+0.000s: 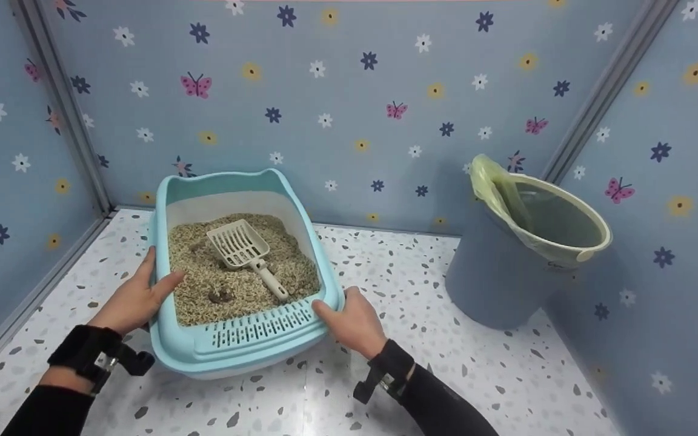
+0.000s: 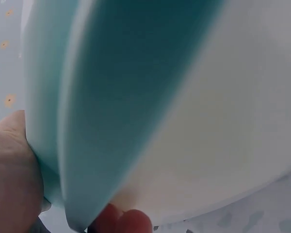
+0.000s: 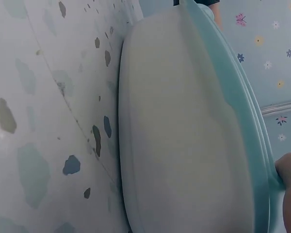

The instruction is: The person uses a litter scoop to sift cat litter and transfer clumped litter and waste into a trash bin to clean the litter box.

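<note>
A litter box (image 1: 319,254) with a light blue rim and a whitish base rests on the floor, turned slightly. My left hand (image 1: 134,303) grips its left side, thumb over the rim; in the left wrist view, fingertips (image 2: 131,222) curl beneath the rim's edge. At the front right corner my right hand (image 1: 358,324) holds the rim, its thumb on top and its other fingers mostly hidden. Inside lies tan pellet litter (image 1: 200,281) with a dark clump (image 1: 220,296) near the front. A beige slotted scoop (image 1: 271,282) lies on the litter, handle toward the front right.
A grey-blue trash bin (image 1: 488,281) with a cream rim stands to the right, a yellow-green bag (image 1: 488,175) draped over its edge. Flower-patterned walls (image 1: 361,91) enclose the speckled white floor (image 1: 397,272) at the back and on both sides.
</note>
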`<control>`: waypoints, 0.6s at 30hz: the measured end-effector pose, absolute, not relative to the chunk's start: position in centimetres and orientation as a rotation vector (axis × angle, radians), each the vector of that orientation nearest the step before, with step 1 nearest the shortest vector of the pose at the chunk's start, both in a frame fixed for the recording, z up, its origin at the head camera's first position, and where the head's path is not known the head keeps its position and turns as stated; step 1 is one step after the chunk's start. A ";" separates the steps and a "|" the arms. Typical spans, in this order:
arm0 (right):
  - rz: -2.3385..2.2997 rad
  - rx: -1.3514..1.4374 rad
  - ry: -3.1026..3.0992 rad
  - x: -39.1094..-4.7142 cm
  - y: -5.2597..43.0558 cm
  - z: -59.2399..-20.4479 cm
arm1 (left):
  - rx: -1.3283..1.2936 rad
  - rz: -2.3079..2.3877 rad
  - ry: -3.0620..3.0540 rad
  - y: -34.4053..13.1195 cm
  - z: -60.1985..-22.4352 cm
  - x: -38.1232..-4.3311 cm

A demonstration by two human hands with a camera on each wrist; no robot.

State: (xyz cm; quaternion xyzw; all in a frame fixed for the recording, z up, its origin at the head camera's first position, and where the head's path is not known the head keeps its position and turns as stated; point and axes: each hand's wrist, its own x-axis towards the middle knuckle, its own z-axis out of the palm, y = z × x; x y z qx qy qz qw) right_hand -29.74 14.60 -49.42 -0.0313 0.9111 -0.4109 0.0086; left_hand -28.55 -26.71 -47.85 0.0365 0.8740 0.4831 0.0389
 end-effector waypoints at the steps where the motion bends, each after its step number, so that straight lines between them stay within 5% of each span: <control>1: -1.276 -0.083 2.852 -29.6 14.9 -49.4 | 0.107 1.478 2.666 -26.4 -47.7 -28.7; 18: -1.359 0.159 2.854 -26.7 18.3 -49.8 | 0.336 1.569 2.551 -23.5 -48.9 -32.2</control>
